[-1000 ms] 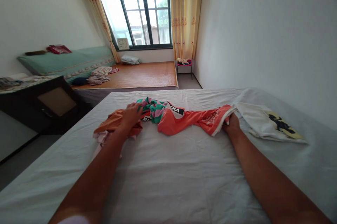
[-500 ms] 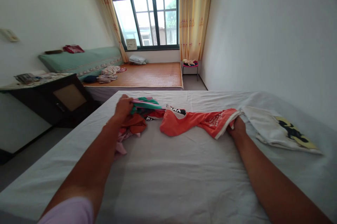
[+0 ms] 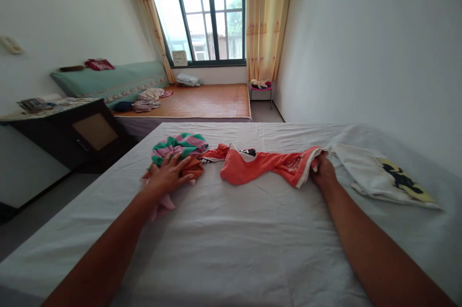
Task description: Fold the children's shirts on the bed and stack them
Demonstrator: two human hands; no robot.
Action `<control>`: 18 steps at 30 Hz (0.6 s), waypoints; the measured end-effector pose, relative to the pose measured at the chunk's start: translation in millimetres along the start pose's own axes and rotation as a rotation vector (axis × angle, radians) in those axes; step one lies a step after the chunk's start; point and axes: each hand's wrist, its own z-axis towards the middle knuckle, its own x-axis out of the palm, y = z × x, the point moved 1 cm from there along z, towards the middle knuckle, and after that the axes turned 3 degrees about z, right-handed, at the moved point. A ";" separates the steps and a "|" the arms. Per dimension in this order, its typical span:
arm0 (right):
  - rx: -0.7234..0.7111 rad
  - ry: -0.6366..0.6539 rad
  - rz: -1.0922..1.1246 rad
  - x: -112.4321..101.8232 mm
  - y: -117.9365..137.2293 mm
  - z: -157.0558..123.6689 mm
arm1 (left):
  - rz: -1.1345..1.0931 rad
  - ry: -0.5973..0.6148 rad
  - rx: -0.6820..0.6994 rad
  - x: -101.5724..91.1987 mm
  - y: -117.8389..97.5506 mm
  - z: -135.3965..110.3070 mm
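An orange-red shirt [image 3: 241, 170] with white trim and a black-and-white printed patch lies stretched sideways across the pale sheet. Its right end, the white-edged hem, is gripped by my right hand [image 3: 324, 171]. My left hand [image 3: 169, 174] rests with fingers spread on a pile of crumpled clothes at the left. In that pile are a green-and-pink striped garment [image 3: 182, 142], a rust-orange cloth [image 3: 193, 167] and a pink cloth [image 3: 164, 203]. The left end of the orange-red shirt runs up to the pile.
A folded white shirt [image 3: 375, 172] with a yellow-and-black print lies right of my right hand. The sheeted bed [image 3: 231, 249] spreads beneath everything. Beyond it are a mat-topped bed [image 3: 212, 100], a dark cabinet [image 3: 94, 129] and a pink stool [image 3: 265, 88].
My left hand has let go of the green-and-pink striped garment, which now lies bunched on the pile, and has come down flat with fingers spread. My right hand stays on the hem.
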 end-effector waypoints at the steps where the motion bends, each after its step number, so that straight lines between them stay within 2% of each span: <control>1: 0.015 0.006 0.017 -0.3 -1.3 0.9 | 0.054 0.045 0.016 0.3 -0.2 -3.1; 6: 0.024 -0.011 0.045 -4.1 -0.7 2.3 | 0.131 0.067 -0.114 -9.1 41.2 -2.1; 8: -0.008 -0.049 0.017 -3.4 1.9 1.3 | 0.154 0.098 -0.193 -17.0 45.3 4.7; 9: -0.030 -0.074 -0.006 -2.5 3.2 0.6 | 0.182 0.095 -0.218 -21.6 39.0 8.5; 11: -0.062 -0.108 -0.038 0.1 5.2 -1.3 | 0.240 0.023 -0.196 -29.9 8.9 15.3; 13: -0.075 -0.104 -0.041 3.1 5.8 -3.6 | 0.195 -0.096 0.016 -33.0 -38.5 19.8; 14: -0.079 -0.091 -0.041 4.4 5.8 -4.8 | 0.126 -0.106 0.135 -31.2 -64.2 20.9; 16: -0.088 -0.072 -0.052 6.3 5.5 -6.8 | -0.020 -0.034 0.398 -21.1 -111.5 21.4; 18: -0.097 -0.072 -0.054 6.4 5.5 -7.4 | -0.115 0.002 0.480 -7.5 -144.1 23.2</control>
